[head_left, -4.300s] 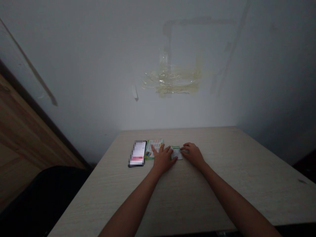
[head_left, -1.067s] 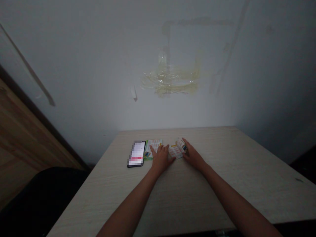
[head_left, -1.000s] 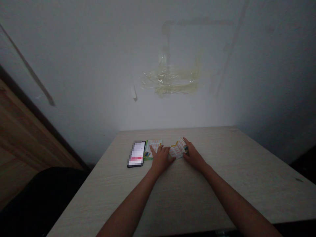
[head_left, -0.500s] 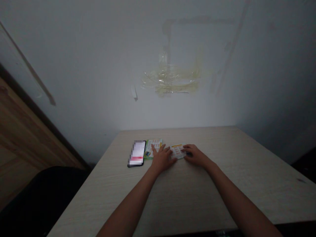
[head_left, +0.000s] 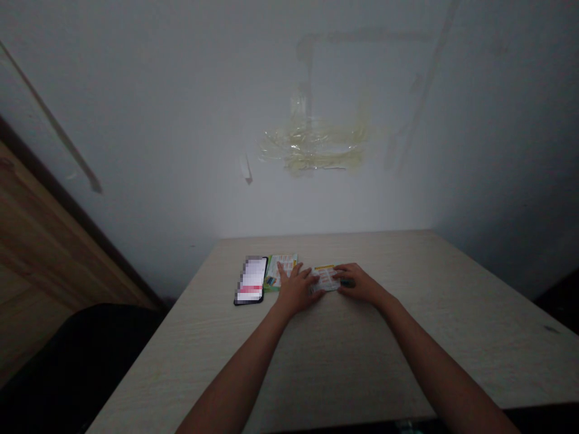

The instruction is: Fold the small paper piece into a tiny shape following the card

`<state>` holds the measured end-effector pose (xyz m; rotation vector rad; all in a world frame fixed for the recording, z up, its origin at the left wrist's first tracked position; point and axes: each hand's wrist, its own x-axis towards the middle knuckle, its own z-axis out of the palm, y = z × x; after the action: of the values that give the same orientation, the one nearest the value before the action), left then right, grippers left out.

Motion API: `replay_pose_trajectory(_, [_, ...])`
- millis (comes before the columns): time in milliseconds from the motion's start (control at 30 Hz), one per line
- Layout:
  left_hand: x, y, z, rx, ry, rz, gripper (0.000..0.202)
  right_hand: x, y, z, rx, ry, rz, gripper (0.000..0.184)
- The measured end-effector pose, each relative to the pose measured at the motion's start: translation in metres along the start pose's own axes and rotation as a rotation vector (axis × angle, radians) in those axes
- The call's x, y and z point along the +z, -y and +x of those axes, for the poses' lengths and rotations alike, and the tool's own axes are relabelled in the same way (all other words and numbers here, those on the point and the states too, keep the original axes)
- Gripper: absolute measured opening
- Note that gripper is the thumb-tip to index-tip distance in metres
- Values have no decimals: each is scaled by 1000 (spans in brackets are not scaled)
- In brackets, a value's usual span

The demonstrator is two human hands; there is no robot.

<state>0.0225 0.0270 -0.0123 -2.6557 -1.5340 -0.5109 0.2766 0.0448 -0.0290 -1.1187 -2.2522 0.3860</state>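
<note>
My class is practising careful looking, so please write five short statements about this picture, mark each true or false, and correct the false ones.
1. The black-edged rectangular phone lies left of the green-edged printed paper leaflet. True.
2. The right hand rests on the phone. False: its fingers are at the white printed paper sheet with a yellow strip.
3. The left hand has its fingers spread. True.
4. The pale grey wall has no tape on it. False: shiny yellowish tape is stuck there.
5. The phone's screen is black. False: it is lit, though its content is blurred.
</note>
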Motion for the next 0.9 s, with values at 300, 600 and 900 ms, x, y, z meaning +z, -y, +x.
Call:
replay_pose_trajectory(300, [1, 0, -1, 9, -24, 9, 38, 1, 0, -2, 49, -3, 76, 36])
replay_pose_trajectory(600, [1, 1, 0, 17, -39, 15, 34, -3, 3, 0, 50, 12, 80, 28])
replay_pose_trajectory(900, [-5, -2, -1, 9, -67, 11, 30, -4, 2, 0, 65, 20, 83, 28])
